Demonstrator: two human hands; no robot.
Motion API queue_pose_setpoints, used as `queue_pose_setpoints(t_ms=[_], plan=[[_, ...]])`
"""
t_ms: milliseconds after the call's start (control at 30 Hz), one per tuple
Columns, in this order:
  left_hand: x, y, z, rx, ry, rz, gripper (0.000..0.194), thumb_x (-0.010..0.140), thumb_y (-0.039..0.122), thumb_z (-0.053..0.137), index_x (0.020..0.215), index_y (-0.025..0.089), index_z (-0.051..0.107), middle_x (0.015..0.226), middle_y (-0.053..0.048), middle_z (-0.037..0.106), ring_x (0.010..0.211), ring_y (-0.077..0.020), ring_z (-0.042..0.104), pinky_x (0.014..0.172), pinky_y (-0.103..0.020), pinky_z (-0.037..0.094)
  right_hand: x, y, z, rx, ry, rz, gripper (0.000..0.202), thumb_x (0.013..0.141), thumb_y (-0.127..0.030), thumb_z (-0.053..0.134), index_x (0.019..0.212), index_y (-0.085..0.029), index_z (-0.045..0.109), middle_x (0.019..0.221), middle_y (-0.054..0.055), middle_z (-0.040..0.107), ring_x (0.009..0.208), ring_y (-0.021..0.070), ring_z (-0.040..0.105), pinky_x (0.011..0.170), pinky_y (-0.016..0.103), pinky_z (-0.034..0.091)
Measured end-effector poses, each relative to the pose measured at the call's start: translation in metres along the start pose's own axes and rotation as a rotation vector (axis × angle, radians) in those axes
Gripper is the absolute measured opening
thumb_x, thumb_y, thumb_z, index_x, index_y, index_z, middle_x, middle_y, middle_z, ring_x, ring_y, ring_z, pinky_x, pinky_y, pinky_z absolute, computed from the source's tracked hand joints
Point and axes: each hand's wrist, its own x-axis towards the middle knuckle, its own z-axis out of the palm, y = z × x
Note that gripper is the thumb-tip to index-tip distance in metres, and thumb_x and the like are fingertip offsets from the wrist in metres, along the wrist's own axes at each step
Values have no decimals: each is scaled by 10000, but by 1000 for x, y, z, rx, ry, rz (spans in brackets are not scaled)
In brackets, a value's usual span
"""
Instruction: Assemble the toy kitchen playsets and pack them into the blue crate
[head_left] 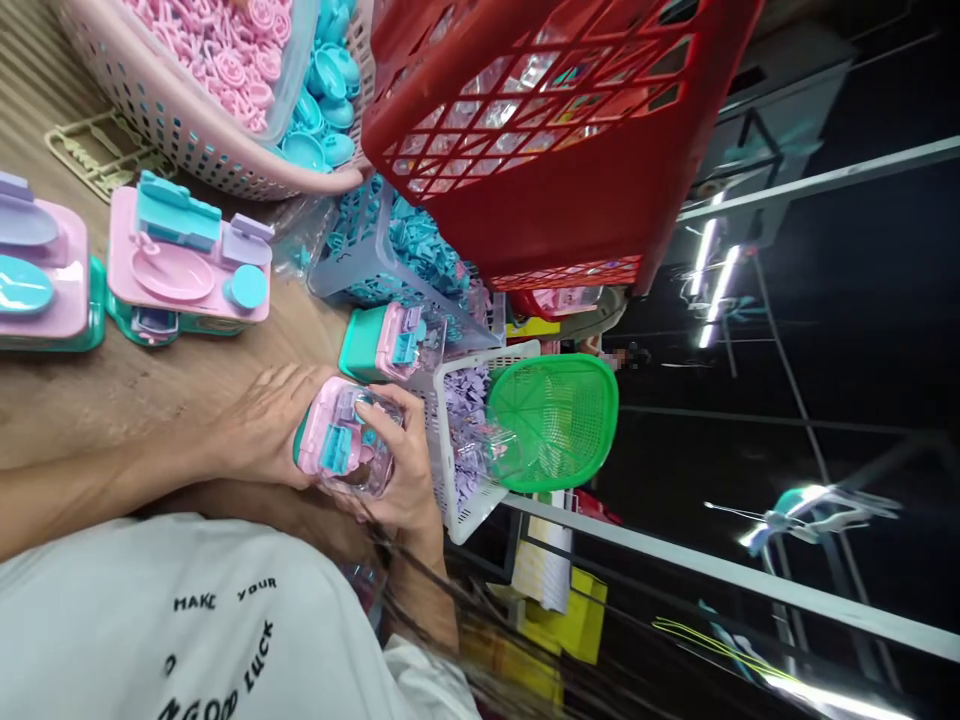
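Fingers close my two-handed grip around a pink toy set point(326, 428) at the desk's point(247, 365) near edge: left hand point(259, 425) bracing its green base, right hand point(409, 465) spanning the clear cover point(382, 462), likely to keep them aligned. My shirt point(300, 640) reads "MAKE YOUR", "GOOD LUCK"; I see no brand on the set.

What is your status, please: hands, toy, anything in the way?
Left hand at toy's base side, right hand on clear cover. Toy held between hands. White basket close beside right hand; no blockage seen.
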Motion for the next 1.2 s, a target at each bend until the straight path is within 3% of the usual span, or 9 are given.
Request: queue_pose_setpoints(t_ms=[233, 600, 900, 1200], plan=[[-2, -5, 3, -75, -20, 23, 825, 696, 348, 780, 1416, 225, 397, 1361, -119, 592, 1258, -330, 572, 1076, -444, 423, -3, 0, 0, -16, -48, 45, 959, 685, -464, 921, 1519, -355, 459, 1444, 109, 422, 1370, 331, 544, 1113, 521, 551], [-2, -9, 7, -70, -13, 26, 799, 690, 353, 755, 1396, 212, 410, 1313, -114, 604, 1232, -340, 580, 1048, -454, 424, 13, -16, -16, -53, -204, 70, 903, 753, -418, 875, 1545, -367, 445, 1407, 103, 415, 1375, 307, 512, 1119, 497, 542], [-2, -8, 8, -63, -10, 25, 817, 710, 409, 774, 1408, 202, 402, 1362, -126, 596, 1276, -339, 570, 1084, -462, 413, 20, -22, -23, -64, -314, 153, 942, 700, -377, 914, 1540, -314, 491, 1421, 114, 415, 1397, 306, 503, 1140, 447, 537], [-3, -9, 7, -47, -8, 44, 859, 695, 396, 784, 1433, 201, 390, 1387, -146, 596, 1286, -356, 574, 1075, -465, 419, 12, -19, -16, -77, -270, 162, 1006, 687, -371, 921, 1561, -358, 423, 1447, 109, 406, 1417, 315, 498, 1160, 492, 529]])
